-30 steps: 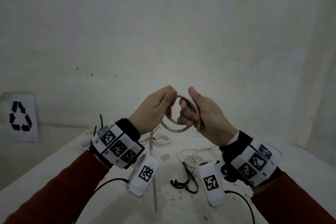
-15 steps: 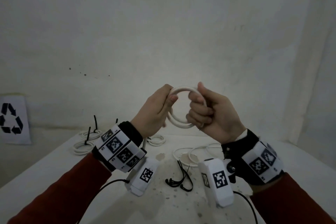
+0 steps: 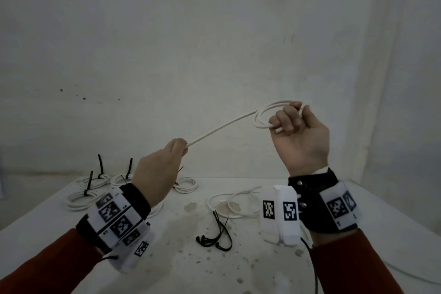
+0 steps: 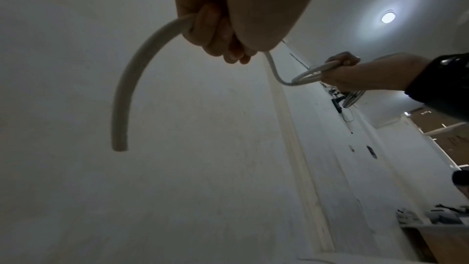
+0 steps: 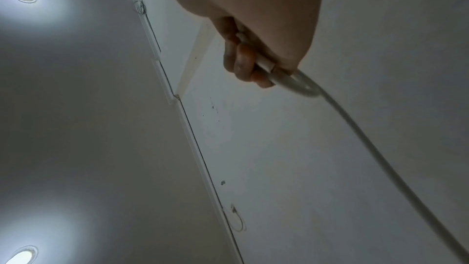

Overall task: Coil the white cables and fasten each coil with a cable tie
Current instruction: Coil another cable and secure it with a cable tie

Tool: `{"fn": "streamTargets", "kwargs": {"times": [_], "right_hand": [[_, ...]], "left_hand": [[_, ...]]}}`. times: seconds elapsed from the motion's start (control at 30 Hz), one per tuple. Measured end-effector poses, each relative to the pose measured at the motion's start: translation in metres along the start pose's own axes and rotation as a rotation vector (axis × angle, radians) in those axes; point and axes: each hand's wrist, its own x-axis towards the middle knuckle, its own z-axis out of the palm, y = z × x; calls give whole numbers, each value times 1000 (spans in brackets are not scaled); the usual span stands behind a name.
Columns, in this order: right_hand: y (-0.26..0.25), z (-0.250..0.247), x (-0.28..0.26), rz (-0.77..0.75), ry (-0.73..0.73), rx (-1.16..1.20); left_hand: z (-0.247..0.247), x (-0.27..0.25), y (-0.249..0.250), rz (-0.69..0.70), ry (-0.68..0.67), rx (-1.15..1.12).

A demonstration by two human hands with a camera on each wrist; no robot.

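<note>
We see both hands raised above the surface [image 3: 167, 267], well apart from each other, and one white cable [image 3: 222, 126] runs between them. The right hand [image 3: 301, 143] is the higher one. Its fingers [image 3: 285, 119] are curled around a small coil of this cable, about two loops, and one cut end of the cable shows just under the fingertips. From the coil the cable goes down and to the left in a nearly straight line to the left hand [image 3: 158, 172]. The left hand is closed in a fist around the cable. In the left wrist view the free end of the cable [image 4: 132, 91] comes out of the fist on the other side and hangs in a curve, touching nothing.

On the surface, at the far left, lie several finished coils [image 3: 80, 200], each one fastened with a black cable tie that stands up from it. One more tied coil [image 3: 186, 185] lies behind the left hand. Near the middle right, loose white cables [image 3: 229, 203] lie in open loops, not tied. Just in front of them is a small bunch of black cable ties [image 3: 218, 234], lying flat.

Both wrists carry white bands with black square markers [image 3: 114, 217], and the sleeves are dark red. Behind the surface stands a pale wall [image 3: 214, 31] with some small dark spots.
</note>
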Motion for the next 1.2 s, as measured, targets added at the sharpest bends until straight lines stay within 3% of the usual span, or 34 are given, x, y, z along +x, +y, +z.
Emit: {"fn": "streamTargets", "kwargs": {"times": [0.1, 0.2, 0.33, 0.4, 0.53, 0.6, 0.73, 0.97, 1.1, 1.2], "right_hand": [[5, -5, 10, -100, 29, -1], [17, -8, 18, -167, 61, -173], [42, -13, 18, -310, 84, -695], [54, -19, 13, -345, -9, -1002], [61, -30, -4, -174, -262, -1454], [61, -33, -13, -42, -379, -1563], [64, -24, -30, 164, -488, -1482], [67, 10, -35, 411, -491, -1074], [75, 18, -30, 439, -381, -839], [83, 21, -28, 332, -199, -787]], "left_hand": [[-3, -1, 4, 116, -39, 104], [-4, -4, 12, 254, -99, 87], [-12, -4, 24, 342, -127, -2], [-23, -2, 28, 378, -117, -23], [-48, 7, 18, 385, -125, -42], [-52, 12, 6, 377, -122, -47], [-52, 24, -11, 323, -67, -136], [-45, 24, -1, 184, 26, -525], [-44, 18, 12, -93, -56, -918], [-39, 16, 22, -242, -46, -1184]]}}
